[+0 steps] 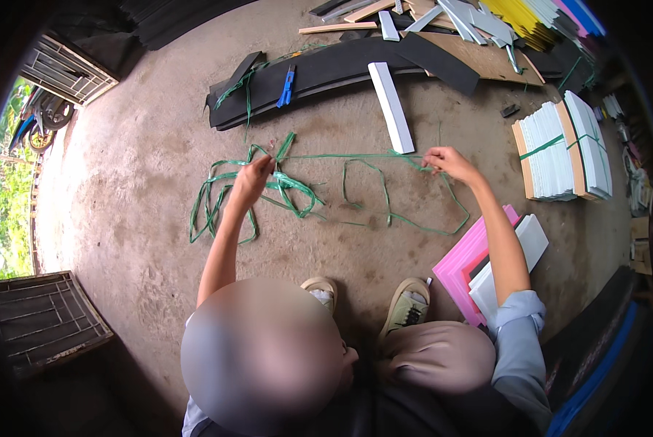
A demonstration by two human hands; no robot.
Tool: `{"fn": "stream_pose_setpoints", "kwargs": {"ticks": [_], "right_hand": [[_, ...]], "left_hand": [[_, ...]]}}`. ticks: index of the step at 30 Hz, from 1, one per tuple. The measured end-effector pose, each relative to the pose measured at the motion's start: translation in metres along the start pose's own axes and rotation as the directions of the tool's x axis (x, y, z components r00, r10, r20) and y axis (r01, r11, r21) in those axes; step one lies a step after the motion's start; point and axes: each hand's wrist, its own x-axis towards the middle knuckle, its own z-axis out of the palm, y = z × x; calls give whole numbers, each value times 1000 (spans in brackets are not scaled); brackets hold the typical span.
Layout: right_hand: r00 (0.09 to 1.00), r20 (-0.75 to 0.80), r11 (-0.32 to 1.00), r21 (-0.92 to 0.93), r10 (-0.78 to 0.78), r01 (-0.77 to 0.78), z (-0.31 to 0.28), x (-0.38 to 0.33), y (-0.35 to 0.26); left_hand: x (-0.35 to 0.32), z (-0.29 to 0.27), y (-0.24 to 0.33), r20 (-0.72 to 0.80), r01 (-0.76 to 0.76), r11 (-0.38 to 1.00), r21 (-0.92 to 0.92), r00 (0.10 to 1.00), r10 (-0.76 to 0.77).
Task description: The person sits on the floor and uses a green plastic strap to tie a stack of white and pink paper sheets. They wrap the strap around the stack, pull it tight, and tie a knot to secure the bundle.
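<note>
Green plastic twine [345, 156] stretches nearly straight between my two hands above the concrete floor. Closed around its left end, my left hand [254, 180] has a bunch of the twine sticking up past the fingers. My right hand [449, 163] pinches the other end, with thin strands trailing from it. Loose green loops [221, 197] lie on the floor around my left hand. Between my hands and feet, a longer strand [414, 224] curves over the floor. A long white foam block [390, 108] lies just beyond the stretched twine, its near end almost at it.
Black foam sheets [326, 76] lie at the far side with a blue utility knife [286, 86] on top. A tied stack of white boards [563, 149] stands at right. Pink sheets [472, 255] and white sheets [527, 244] lie by my right arm. Offcuts [450, 22] pile up behind.
</note>
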Motion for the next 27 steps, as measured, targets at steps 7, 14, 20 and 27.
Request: {"fn": "stream_pose_setpoints", "kwargs": {"ticks": [7, 14, 20, 27], "right_hand": [[711, -512, 840, -501, -481, 208, -157, -54, -72], [389, -779, 792, -585, -491, -173, -203, -76, -108], [527, -673, 705, -686, -519, -181, -87, -9, -55], [973, 103, 977, 74, -207, 200, 25, 5, -97]], "left_hand": [[45, -177, 27, -375, -37, 836, 548, 882, 285], [52, -278, 98, -497, -196, 836, 512, 726, 474], [44, -86, 128, -107, -376, 825, 421, 883, 457], [40, 16, 169, 202, -494, 838, 231, 867, 456]]}}
